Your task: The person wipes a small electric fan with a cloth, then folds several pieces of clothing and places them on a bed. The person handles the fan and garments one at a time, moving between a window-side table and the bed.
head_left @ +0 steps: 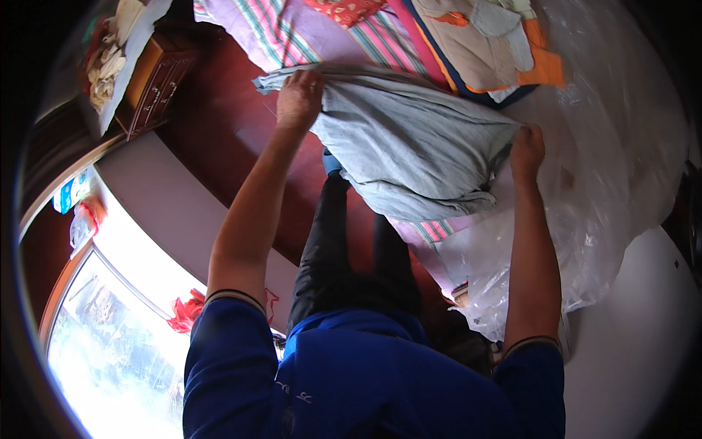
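A light grey cloth garment is stretched between my two hands in front of my legs. My left hand grips its upper left edge, with a small end of fabric sticking out beyond the fist. At the other side my right hand pinches the garment's right corner. Between them the fabric hangs in loose folds, its lower edge bunched near the right. Behind and under it is a bed with a striped pink and purple sheet. The garment hides part of the bed edge and floor.
Folded clothes in beige, orange and navy lie at the bed's far side, near a red patterned cloth. Clear plastic sheeting covers the right side. A wooden cabinet stands at left on the dark red floor, above a bright window.
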Action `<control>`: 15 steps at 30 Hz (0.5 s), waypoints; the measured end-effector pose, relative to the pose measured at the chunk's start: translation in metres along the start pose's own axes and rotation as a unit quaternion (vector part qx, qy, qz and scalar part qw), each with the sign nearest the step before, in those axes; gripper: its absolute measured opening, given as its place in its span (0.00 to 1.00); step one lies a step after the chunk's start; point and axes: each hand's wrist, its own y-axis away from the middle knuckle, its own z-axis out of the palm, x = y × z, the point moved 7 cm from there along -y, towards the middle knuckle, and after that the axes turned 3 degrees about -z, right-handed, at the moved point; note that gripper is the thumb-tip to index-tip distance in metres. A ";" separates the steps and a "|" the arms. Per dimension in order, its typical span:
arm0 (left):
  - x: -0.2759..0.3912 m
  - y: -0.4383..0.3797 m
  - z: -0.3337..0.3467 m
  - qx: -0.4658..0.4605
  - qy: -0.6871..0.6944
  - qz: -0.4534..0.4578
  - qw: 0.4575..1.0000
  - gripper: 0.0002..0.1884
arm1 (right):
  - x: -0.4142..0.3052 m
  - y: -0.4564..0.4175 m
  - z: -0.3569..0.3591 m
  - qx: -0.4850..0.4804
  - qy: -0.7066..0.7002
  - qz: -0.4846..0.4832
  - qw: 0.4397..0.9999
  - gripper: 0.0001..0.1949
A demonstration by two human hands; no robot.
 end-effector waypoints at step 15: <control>0.012 0.000 -0.052 -0.134 -0.138 0.012 0.981 0.11 | -0.005 0.040 -0.031 -0.067 -0.091 0.028 0.993 0.11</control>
